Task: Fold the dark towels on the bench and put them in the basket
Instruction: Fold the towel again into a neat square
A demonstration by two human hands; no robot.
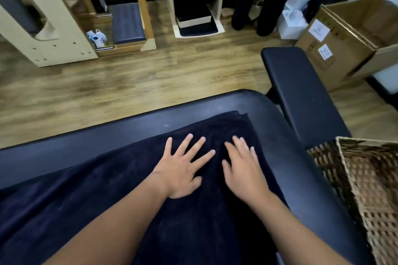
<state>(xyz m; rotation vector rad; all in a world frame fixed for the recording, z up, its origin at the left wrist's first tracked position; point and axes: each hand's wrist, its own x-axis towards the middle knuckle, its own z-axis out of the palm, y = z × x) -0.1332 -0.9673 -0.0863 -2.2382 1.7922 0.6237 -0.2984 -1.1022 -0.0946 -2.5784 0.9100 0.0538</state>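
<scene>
One dark towel (120, 189) is lying spread across the black bench (90, 142), with two hands pressing on it flat: the left hand (183, 170) with fingers splayed, the right hand (243, 170) just beside it, neither grasping anything. One wicker basket (366, 189) is standing at the right, and one open cardboard box (344, 38) is sitting on the far right floor.
</scene>
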